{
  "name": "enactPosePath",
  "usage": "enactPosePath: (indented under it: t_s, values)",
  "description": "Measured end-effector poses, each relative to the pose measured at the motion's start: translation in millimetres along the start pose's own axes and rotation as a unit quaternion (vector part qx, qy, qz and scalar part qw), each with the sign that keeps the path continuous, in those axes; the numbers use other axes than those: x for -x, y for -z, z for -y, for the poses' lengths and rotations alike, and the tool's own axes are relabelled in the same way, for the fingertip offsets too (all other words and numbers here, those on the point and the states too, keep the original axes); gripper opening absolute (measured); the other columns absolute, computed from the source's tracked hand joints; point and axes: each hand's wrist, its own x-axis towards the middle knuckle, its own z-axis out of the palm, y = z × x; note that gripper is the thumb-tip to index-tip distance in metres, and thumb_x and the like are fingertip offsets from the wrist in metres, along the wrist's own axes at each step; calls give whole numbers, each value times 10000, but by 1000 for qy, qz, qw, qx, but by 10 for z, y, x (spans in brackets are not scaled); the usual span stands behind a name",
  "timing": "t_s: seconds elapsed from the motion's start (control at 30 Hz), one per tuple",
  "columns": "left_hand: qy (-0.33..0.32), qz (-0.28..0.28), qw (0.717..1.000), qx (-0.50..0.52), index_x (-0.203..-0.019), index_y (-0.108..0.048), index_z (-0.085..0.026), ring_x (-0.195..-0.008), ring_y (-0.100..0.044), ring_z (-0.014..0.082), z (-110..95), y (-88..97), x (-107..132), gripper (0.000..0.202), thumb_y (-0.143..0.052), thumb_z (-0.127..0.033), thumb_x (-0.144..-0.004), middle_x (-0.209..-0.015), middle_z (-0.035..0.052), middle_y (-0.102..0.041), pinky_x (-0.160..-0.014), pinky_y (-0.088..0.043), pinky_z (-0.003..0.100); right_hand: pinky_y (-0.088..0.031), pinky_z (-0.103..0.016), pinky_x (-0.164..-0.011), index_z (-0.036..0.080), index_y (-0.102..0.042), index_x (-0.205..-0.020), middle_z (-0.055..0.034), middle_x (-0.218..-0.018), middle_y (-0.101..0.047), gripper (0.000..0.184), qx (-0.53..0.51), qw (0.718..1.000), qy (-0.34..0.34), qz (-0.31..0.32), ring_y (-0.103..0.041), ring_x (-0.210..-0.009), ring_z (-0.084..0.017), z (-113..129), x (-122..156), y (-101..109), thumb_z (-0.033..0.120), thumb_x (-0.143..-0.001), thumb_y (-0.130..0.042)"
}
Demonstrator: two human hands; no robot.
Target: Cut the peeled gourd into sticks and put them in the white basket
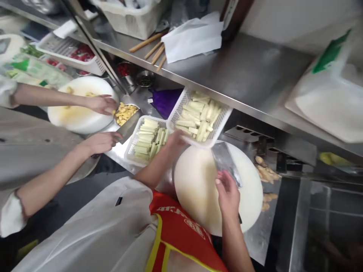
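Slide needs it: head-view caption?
Left hand touches white plastic basket of pale vegetable sticks; right hand holds steel cleaver on round white board.

Shelf [249, 71] brushed steel; basket [179, 107] white plastic mesh; cutting board [195, 181] smooth matt; cleaver [224, 158] metal

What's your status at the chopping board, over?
Left hand grips rim of strip-filled basket. Right hand holds cleaver over round white board. Co-worker's hands work apart at left.
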Motion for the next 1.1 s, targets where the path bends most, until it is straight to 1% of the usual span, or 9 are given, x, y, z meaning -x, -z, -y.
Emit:
enactPosePath:
  t_s: [0.23,0.33,0.47,0.53,0.63,0.7,0.8,0.93,1.1]
  values:
    - [235,29,948,213,-976,-646,-184,-868,-716,188,482,732,1343,274,-626,-161,-704,-982,56,-729,-721,-614,287,-468,-555,-1079,268,-378,-1556,-160,-1574,-452,989,-216,966,-26,139,-515,-1381,-345,385,-209,-534,776,-754,-653]
    - [290,85,917,260,-998,-675,-179,-977,-707,192,649,911,1541,311,-676,-167,-687,-1076,69,-733,-826,-601,289,-435,-521,-1130,273,-346,-1571,-124,-1599,-432,973,-226,962,-18,151,-476,-1423,-324,623,-187,-719,691,-765,-696]
    - [263,153,934,189,-1009,-690,-216,-1069,-695,230,578,1146,1585,301,-766,-322,-738,-1214,79,-705,-901,-588,380,-473,-521,-1098,254,-426,-1511,-93,-1448,-601,854,-227,967,-66,95,-598,-1293,-314,879,-275,-833,473,-739,-721]
    - [215,273,937,46,-1015,-730,-220,-1017,-711,258,414,1350,1532,371,-833,-384,-699,-1175,84,-729,-853,-582,379,-525,-529,-1035,234,-498,-1456,-85,-1316,-684,751,-222,969,-89,70,-654,-1197,-322,961,-353,-817,422,-744,-644]
    - [38,405,878,-252,-972,-784,-236,-976,-718,264,102,1724,1249,285,-814,-396,-739,-995,46,-776,-877,-543,333,-556,-528,-990,205,-583,-1380,-88,-1181,-734,640,-213,970,-102,55,-681,-1138,-331,1023,-420,-738,415,-780,-512]
    - [-67,310,860,-400,-937,-782,-229,-1017,-704,271,-88,1933,900,185,-705,-373,-850,-960,47,-776,-953,-513,343,-555,-531,-991,191,-606,-1357,-95,-1147,-743,622,-220,969,-102,40,-679,-1143,-337,1027,-402,-686,411,-791,-469]
    - [-163,84,812,-554,-1192,-708,-179,-1289,-577,311,-264,2111,278,303,-619,-270,-917,-1289,126,-691,-1128,-404,407,-553,-538,-1000,199,-607,-1353,-87,-1158,-745,615,-240,966,-96,21,-666,-1176,-339,990,-292,-648,411,-794,-462]
    - [-204,112,679,-697,-1430,-516,-170,-1428,-423,363,-289,2176,-268,698,-781,-227,-787,-1538,172,-474,-1185,-334,470,-580,-522,-990,273,-644,-1286,-19,-1060,-776,579,-290,947,-140,-3,-698,-1133,-327,901,-85,-662,406,-726,-576]
    - [-226,94,573,-782,-1342,-542,-147,-1284,-502,385,-263,2237,-375,626,-791,-353,-806,-1368,203,-554,-1086,-389,508,-618,-522,-931,276,-686,-1206,5,-900,-792,576,-372,902,-214,-43,-757,-948,-325,739,143,-714,342,-634,-677]
